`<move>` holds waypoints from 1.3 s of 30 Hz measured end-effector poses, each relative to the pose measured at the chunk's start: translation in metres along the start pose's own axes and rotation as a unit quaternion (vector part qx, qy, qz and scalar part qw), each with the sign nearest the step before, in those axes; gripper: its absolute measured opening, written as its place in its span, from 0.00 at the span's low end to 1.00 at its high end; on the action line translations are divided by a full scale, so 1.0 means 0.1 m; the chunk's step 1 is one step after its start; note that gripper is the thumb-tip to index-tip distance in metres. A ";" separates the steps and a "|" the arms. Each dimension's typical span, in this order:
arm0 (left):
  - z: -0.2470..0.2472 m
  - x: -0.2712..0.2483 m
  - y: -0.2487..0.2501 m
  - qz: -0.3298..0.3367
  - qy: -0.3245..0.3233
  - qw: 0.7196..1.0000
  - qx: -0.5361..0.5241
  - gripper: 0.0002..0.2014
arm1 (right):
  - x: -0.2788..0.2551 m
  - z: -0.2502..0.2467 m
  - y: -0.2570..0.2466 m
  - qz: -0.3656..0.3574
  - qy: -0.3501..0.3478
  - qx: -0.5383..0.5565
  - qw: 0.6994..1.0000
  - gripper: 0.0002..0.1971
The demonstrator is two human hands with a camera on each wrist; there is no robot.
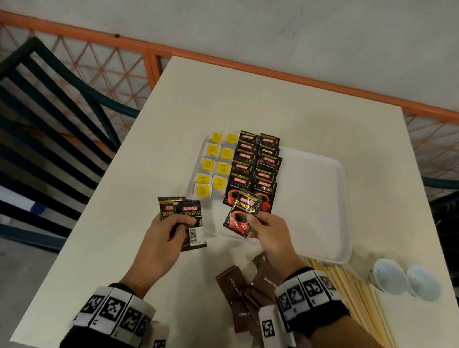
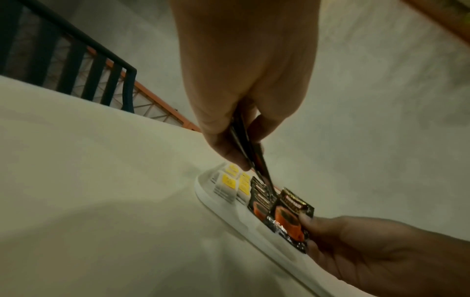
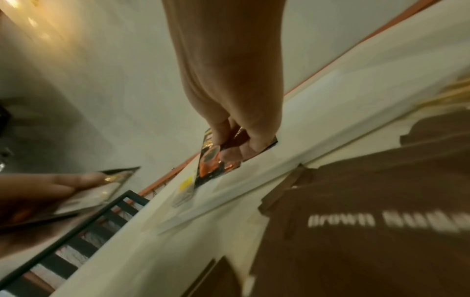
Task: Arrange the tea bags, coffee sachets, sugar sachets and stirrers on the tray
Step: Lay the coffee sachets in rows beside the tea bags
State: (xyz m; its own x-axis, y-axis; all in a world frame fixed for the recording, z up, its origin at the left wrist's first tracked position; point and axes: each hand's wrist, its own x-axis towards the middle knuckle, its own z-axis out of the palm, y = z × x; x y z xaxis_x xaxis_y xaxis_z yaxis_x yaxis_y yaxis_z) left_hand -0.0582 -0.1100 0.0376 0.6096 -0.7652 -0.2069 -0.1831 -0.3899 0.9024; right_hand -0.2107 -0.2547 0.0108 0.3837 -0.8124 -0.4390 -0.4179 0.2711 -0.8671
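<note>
Right hand (image 1: 269, 230): pinching one coffee sachet (image 1: 242, 214) by its right edge between thumb and fingers, held just above the near left part of the tray (image 1: 330, 215).
Left hand (image 1: 164, 235): fingers curled round the spare sachets (image 1: 185, 217), a small fan of them, over the table (image 1: 259, 108) to the left of the tray.
Where the held sachet sits: tilted, its far end over the near end of the coffee rows (image 1: 254, 171), its near end over the tray's near rim.
Tea bags (image 1: 215, 163): two columns at the tray's left edge, touching the coffee rows on their right.
Risk, row: if I lay the sachet down at this tilt, I think it will knock the nearest ones crooked or lie askew across both columns.
Risk, grip: the foil looks slick and I hold only an edge, so it could slip as I lower it.
Risk, left hand: the fan looks loosely held and one might slide out.
Not yet placed: sugar sachets (image 1: 243, 288) and stirrers (image 1: 357, 299) lie on the table near me, under and right of my right wrist.
</note>
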 end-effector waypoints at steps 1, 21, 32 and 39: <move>-0.03 0.01 0.00 0.005 -0.001 1.000 -0.002 0.15 | 0.09 0.00 0.00 0.006 0.004 -0.012 1.000 0.10; 0.00 0.09 0.02 -0.004 -0.028 0.995 -0.097 0.19 | 0.35 0.22 -0.07 -0.077 0.103 -0.146 0.981 0.09; 0.23 0.11 0.12 0.038 -0.041 0.995 -0.085 0.16 | -0.26 0.20 -0.14 -0.030 -0.155 0.021 0.987 0.16; 0.26 0.10 0.12 0.032 -0.047 0.997 -0.043 0.17 | -0.21 -0.04 -0.15 -0.031 -0.086 0.010 0.996 0.16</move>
State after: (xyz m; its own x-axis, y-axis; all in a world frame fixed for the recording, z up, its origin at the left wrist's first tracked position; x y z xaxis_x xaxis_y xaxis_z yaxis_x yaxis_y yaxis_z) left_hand -0.0742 -0.1356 0.0363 0.5228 -0.8335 -0.1790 -0.1507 -0.2971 0.9429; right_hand -0.2160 -0.2444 0.0339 0.5452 -0.7275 -0.4165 -0.3724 0.2350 -0.8978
